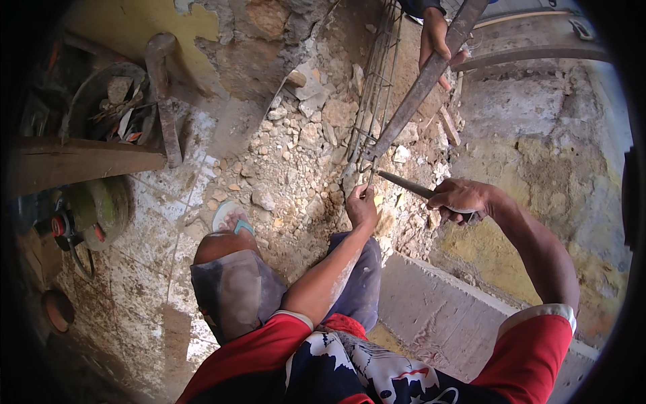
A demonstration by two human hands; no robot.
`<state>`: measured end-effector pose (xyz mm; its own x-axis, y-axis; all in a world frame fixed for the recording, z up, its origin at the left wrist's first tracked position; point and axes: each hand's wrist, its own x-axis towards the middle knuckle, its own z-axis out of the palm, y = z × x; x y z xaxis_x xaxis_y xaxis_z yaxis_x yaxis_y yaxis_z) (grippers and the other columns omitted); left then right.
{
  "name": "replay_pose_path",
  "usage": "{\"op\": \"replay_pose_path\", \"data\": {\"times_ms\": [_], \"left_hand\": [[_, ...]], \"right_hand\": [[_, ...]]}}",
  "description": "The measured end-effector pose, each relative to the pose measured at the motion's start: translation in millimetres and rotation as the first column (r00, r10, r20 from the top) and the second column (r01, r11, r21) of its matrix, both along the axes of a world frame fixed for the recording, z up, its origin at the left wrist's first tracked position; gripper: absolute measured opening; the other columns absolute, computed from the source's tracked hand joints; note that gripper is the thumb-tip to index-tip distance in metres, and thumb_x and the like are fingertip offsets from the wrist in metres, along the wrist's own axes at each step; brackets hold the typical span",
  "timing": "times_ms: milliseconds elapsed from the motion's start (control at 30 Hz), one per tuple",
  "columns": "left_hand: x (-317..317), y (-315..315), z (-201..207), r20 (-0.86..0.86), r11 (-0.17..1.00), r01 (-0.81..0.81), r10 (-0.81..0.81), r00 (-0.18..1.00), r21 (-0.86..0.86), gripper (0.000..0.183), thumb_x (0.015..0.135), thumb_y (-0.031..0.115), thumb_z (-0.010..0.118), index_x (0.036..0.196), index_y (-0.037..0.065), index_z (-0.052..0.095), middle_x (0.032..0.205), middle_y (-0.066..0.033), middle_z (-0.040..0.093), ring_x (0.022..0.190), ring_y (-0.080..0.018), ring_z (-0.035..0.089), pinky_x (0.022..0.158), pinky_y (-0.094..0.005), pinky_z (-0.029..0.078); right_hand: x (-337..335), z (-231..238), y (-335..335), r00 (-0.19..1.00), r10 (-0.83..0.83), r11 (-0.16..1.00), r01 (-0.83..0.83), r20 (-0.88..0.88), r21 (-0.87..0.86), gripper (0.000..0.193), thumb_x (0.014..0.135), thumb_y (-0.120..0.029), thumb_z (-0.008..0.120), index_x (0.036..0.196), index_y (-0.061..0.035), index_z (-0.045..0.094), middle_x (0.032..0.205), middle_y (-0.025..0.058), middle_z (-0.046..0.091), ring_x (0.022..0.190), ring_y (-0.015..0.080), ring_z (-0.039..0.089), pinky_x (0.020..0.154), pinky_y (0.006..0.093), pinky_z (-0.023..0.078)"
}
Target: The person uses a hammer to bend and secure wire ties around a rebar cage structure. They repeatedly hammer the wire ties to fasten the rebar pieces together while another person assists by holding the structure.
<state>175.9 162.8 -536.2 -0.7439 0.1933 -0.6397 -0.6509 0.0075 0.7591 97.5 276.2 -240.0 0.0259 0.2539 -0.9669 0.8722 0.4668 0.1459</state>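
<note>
My right hand (461, 200) is closed around the handle of a long dark metal tool (407, 184) that narrows toward its tip. That tip reaches the bent wire end (367, 165) at the near end of a rebar cage (377, 81). At the same spot my left hand (362, 209) pinches a short thin piece of metal wire (371, 177). From the top comes a co-worker's hand (435, 42), gripping a long flat metal bar (424, 84). The bar slants down to the cage end, close to my fingers. Its exact contact there is too small to make out.
Broken stones and rubble (289, 161) cover the ground around the cage. To the right lie a concrete ledge (437, 310) and a rough wall base (531, 195). On the left are a sledgehammer (161, 94), a wooden beam (87, 161), a bucket (111, 101) of debris and a green machine (94, 209).
</note>
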Motion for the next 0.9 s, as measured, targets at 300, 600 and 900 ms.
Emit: {"op": "replay_pose_path", "data": {"times_ms": [300,600,900], "left_hand": [[-1.4,-3.4,3.2,0.004,0.999,-0.001,0.001,1.000,0.042,0.024,0.094,0.018,0.070,0.108,-0.001,0.072,0.093,-0.0131,0.074,0.083,-0.0208,0.068,0.077,-0.0344,0.053],[-4.3,-4.5,17.7,-0.025,0.999,-0.002,0.003,1.000,0.032,0.029,0.095,0.022,0.070,0.111,-0.003,0.071,0.097,-0.0164,0.075,0.088,-0.0251,0.070,0.082,-0.0352,0.053],[-5.8,-9.0,18.0,-0.017,0.998,0.037,-0.036,0.999,0.042,0.034,0.096,0.026,0.068,0.114,-0.002,0.072,0.106,-0.0190,0.075,0.094,-0.0261,0.072,0.084,-0.0352,0.054]], "right_hand": [[4.6,2.7,-5.2,0.999,-0.044,0.999,0.044,-0.031,0.010,0.030,0.099,-0.031,0.053,0.082,-0.0073,0.061,0.059,-0.0038,0.054,0.047,0.0053,0.050,0.041,0.0253,0.042],[26.8,9.0,-38.6,0.998,-0.029,0.998,0.033,-0.060,0.062,0.030,0.102,-0.031,0.050,0.097,-0.0024,0.059,0.061,-0.0005,0.054,0.048,0.0070,0.050,0.039,0.0262,0.040],[-2.5,22.0,-36.3,0.997,-0.071,0.996,0.070,0.020,0.064,0.021,0.097,-0.026,0.061,0.093,-0.0058,0.062,0.067,-0.0030,0.054,0.048,0.0060,0.049,0.038,0.0254,0.042]]}}
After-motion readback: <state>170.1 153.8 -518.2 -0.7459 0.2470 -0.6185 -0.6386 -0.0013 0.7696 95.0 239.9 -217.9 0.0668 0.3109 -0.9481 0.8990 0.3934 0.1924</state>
